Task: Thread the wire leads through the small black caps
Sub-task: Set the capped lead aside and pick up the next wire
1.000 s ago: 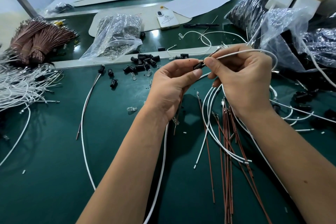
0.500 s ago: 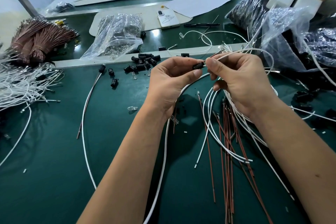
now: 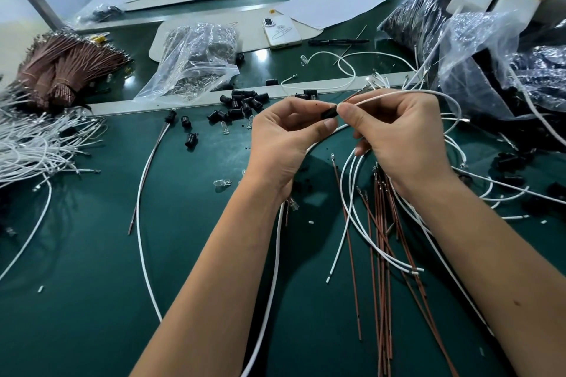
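Note:
My left hand (image 3: 284, 144) pinches a small black cap (image 3: 330, 113) between thumb and fingertips above the green table. My right hand (image 3: 401, 138) pinches a white wire lead (image 3: 398, 94) together with a thin brown lead right at the cap's open end; the leads' tips are hidden by the cap and my fingers. The white wire loops away to the right and back under my right hand. A pile of loose black caps (image 3: 243, 102) lies just behind my left hand. Several brown leads (image 3: 381, 242) and white leads (image 3: 349, 208) lie below my right wrist.
A bundle of white wires (image 3: 36, 144) and tied brown wire bunches (image 3: 61, 70) sit at the left. A clear bag of small parts (image 3: 196, 64), a phone (image 3: 281, 32) and a pen (image 3: 337, 41) lie behind. Plastic bags of black parts (image 3: 490, 49) fill the right. Small clear bulbs (image 3: 223, 183) are scattered about.
My hands have stayed together at the cap, with my right fingers now closer against its end. The white wire loop at the right has drawn in slightly.

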Demonstrator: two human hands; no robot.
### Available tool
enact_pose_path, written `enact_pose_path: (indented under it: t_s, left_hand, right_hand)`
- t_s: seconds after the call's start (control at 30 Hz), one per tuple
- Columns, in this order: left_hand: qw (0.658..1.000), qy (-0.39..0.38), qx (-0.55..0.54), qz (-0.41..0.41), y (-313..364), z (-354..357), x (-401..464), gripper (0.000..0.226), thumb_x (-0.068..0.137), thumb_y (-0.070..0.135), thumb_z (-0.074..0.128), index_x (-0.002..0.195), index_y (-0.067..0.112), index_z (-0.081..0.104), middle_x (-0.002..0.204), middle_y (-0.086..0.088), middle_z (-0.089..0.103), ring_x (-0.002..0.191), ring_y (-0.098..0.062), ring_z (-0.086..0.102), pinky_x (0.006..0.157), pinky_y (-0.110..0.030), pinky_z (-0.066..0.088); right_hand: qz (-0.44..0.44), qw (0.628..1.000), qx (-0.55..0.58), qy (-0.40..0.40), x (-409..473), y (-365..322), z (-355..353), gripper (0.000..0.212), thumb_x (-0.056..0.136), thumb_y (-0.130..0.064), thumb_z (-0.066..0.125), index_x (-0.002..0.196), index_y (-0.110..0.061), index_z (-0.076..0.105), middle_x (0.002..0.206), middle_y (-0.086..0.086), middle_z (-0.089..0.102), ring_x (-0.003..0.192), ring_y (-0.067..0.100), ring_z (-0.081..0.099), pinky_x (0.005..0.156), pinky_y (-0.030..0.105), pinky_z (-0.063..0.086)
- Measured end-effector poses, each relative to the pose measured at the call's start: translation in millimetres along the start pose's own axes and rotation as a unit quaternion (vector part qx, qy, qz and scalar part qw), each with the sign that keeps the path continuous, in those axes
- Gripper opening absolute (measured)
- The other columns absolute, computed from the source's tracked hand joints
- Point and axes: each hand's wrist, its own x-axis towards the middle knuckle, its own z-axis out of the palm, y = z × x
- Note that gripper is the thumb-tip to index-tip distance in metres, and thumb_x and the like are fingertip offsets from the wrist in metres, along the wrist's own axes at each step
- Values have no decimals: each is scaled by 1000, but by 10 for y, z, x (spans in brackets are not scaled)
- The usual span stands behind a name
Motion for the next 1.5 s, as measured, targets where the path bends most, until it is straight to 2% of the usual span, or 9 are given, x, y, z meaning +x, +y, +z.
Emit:
enact_pose_path:
  t_s: [0.2,0.33,0.43,0.53,0.67,0.83,1.17,1.4,1.5]
  left_hand:
    - [1000,13,3,-26,28,-5,4,23,76,-12,78,82,10,73,82,-7,75,77,-18,69,75,-24,57]
    - [999,-2,-13,-48,59,-12,-7,14,81,-8,75,86,5,73,77,-9,73,69,-16,69,66,-20,54]
    - [999,-17,5,-41,68,-29,-8,15,81,-9,74,84,5,72,76,-10,73,72,-19,69,73,-26,57]
    - [998,-40,13,-42,88,-49,-21,16,79,-9,75,82,6,72,76,-10,73,73,-20,69,77,-30,59]
    - [998,-46,-1,-33,106,-80,-15,16,76,-8,77,81,5,71,75,-8,73,69,-16,69,68,-22,55]
    - [1000,-26,10,-7,89,-42,-23,21,75,-13,78,79,6,70,79,-7,75,72,-15,71,70,-24,57]
    - [999,-22,-3,26,94,-17,-25,25,73,-16,78,82,4,67,86,-9,76,81,-18,73,76,-26,58]
    - [999,-16,-6,33,74,-10,-27,25,73,-17,78,80,5,67,83,-7,76,80,-17,73,76,-26,58]
    - [999,-19,-7,36,70,-19,-26,25,73,-16,78,81,4,66,85,-10,76,82,-19,73,78,-27,58]
  right_hand:
    - [-2,998,-58,1,17,-1,-20,39,103,-41,60,80,-15,77,69,8,70,53,20,63,42,32,52]
    - [-43,991,-130,0,30,-2,-50,52,104,-47,54,62,-19,65,50,-7,54,44,12,46,51,30,37]
    - [-42,994,-99,-33,59,-22,-83,55,106,-41,55,61,-9,59,50,1,43,47,17,37,51,30,31]
    - [-36,994,-74,-66,76,-69,-134,53,106,-34,56,63,-3,55,54,16,36,48,17,32,48,22,28]
    - [-52,992,-83,-72,85,-62,-159,51,105,-26,59,58,-5,58,50,-2,45,45,6,37,48,14,30]
    - [-27,998,-23,-52,48,-29,-81,27,97,-30,71,76,-14,67,62,1,57,49,15,48,42,26,39]
    - [1,995,62,-77,56,-21,-111,22,98,-25,72,77,-18,71,59,0,54,47,14,44,38,22,35]
    - [-27,998,14,-54,44,-9,-87,26,96,-28,75,76,-12,69,57,2,53,43,18,43,38,25,36]
    - [-64,996,-46,-49,50,-31,-92,27,96,-30,74,73,-16,67,56,-5,55,46,14,46,46,27,38]
